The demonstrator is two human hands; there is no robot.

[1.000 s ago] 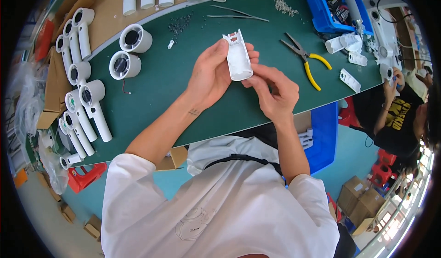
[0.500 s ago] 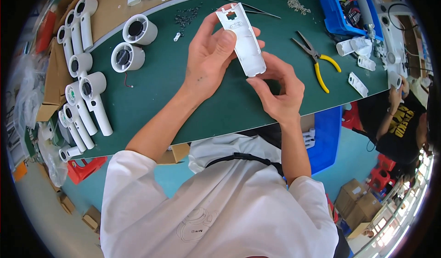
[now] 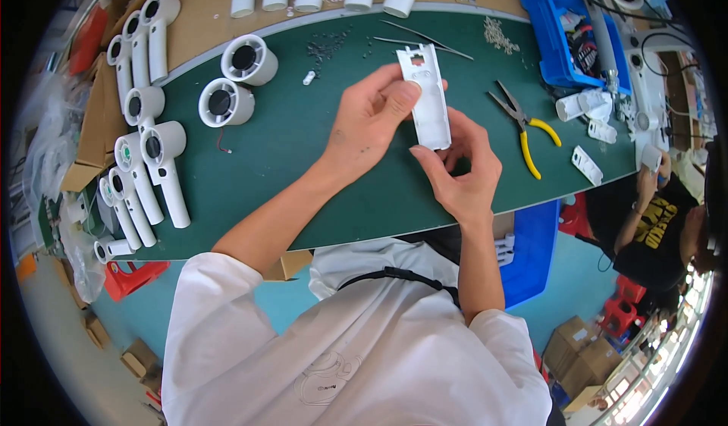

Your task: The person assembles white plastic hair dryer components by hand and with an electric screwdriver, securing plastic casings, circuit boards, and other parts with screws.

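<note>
Above the green table, my left hand (image 3: pixel 373 114) grips a long white plastic handle shell (image 3: pixel 429 106) by its left edge, thumb on the front. The shell's hollow inner side faces me, with a small cut-out near the top. My right hand (image 3: pixel 464 174) is curled around the lower right end of the shell, its thumb by the bottom edge and its fingers partly hidden behind. Beyond the shell lie tweezers (image 3: pixel 425 46). Yellow-handled pliers (image 3: pixel 523 123) rest to the right of my hands.
White fan handles (image 3: pixel 163 172) stand along the left, near two round fan heads (image 3: pixel 226 101). Dark screws (image 3: pixel 326 45) and pale screws (image 3: pixel 499 36) lie in piles at the back. A blue bin (image 3: pixel 557 54) and loose white parts (image 3: pixel 586 166) are at right; a co-worker (image 3: pixel 656 225) sits beyond.
The whole view has shifted, with the table lower in it. Both hands have moved the shell slightly right and turned it more upright. My grip looks the same.
</note>
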